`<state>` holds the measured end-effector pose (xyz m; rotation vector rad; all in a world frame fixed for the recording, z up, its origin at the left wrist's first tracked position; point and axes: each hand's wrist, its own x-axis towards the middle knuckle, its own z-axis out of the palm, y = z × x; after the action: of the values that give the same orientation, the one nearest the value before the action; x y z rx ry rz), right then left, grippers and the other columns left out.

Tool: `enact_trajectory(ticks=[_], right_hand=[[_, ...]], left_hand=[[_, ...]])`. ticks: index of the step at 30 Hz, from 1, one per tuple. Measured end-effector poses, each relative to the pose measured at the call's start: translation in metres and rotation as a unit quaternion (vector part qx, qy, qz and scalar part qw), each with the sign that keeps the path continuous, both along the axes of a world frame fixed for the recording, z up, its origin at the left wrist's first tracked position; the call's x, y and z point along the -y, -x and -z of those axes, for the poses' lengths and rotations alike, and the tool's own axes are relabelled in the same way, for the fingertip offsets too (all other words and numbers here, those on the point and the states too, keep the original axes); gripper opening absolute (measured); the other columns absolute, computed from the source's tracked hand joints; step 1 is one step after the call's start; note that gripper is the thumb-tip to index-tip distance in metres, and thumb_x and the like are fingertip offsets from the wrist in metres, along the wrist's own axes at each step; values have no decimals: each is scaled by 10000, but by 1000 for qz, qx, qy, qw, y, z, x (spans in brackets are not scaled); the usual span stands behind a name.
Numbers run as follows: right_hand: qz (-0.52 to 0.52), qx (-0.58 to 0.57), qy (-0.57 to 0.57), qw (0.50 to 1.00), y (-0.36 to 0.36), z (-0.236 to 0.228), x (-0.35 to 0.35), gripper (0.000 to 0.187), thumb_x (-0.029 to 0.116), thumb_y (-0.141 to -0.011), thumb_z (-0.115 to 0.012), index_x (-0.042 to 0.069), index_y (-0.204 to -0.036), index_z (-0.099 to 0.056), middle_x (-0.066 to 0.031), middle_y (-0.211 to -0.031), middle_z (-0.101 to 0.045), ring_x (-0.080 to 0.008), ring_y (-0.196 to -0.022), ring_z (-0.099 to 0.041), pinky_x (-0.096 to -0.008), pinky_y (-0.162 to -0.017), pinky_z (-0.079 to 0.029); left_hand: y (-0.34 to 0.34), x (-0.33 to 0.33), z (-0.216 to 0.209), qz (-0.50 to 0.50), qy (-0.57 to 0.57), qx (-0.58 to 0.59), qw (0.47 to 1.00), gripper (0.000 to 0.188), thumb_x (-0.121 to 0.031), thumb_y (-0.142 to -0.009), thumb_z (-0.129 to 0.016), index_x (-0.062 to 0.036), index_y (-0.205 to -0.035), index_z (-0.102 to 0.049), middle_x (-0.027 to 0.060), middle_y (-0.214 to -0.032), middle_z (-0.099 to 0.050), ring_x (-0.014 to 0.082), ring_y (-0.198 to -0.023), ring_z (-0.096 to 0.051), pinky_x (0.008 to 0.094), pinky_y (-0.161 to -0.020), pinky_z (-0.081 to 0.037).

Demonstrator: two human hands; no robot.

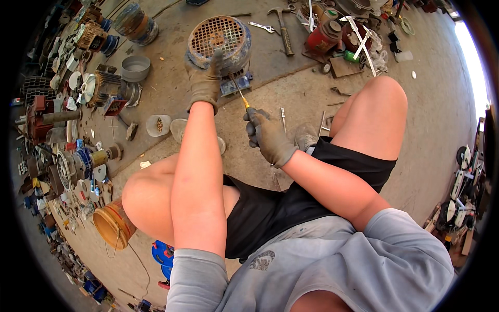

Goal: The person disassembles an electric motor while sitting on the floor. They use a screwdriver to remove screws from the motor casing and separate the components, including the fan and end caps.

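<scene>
Grille-topped motor [232, 51]: on the floor ahead of the person, its near left side covered by the left hand [204, 80].
Left hand: gloved, against the motor, thumb up; finger ends hidden, so I cannot tell how tightly it grips.
Right hand [269, 136]: gloved, closed around a screwdriver [246, 102].
Screwdriver: yellow handle mostly hidden; tip near the motor's base, contact unclear.

Left fingers [215, 62] touch a grille-topped motor [220, 42]; right fingers [251, 129] hold a yellow-handled screwdriver [245, 102].
</scene>
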<state>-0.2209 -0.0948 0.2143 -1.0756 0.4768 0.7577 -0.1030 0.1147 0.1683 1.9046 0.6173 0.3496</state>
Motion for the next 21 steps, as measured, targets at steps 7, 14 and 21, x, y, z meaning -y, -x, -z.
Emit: enact_trajectory(ticks=[7,14,21], right_hand=[[28,-88,-154,984,9,23,-7,305,377,-1147,-532,88,-1165,-631,-8,-812,-555,-107,-627,-455,-280,-547,-400],[90,-163,-242,952,0,29,-9,252,364,-1139,-581,116,-1148,-623,15,-923,-554,-94,-677,-486,-235,-537,-395],[88,-185,-255,945,2,25,-7,254,372,-1150,-562,127,-1126,-627,25,-842,-548,-88,-717,-564,-210,-552,-454]], left_hand=[[0,7,-4,4,27,77,997,1248,-780,-812,-808,-38,-1678,-303,215,-1544,-573,339,-1357,-573,465,-1164,-445],[1,7,-7,14,68,66,995,1262,-809,-790,-806,-36,-1664,-325,201,-1565,-546,332,-1391,-551,459,-1180,-436],[20,9,-26,-15,95,-39,995,1391,-852,-740,-808,39,-1665,-274,279,-1608,-474,389,-1460,-515,484,-1206,-425]])
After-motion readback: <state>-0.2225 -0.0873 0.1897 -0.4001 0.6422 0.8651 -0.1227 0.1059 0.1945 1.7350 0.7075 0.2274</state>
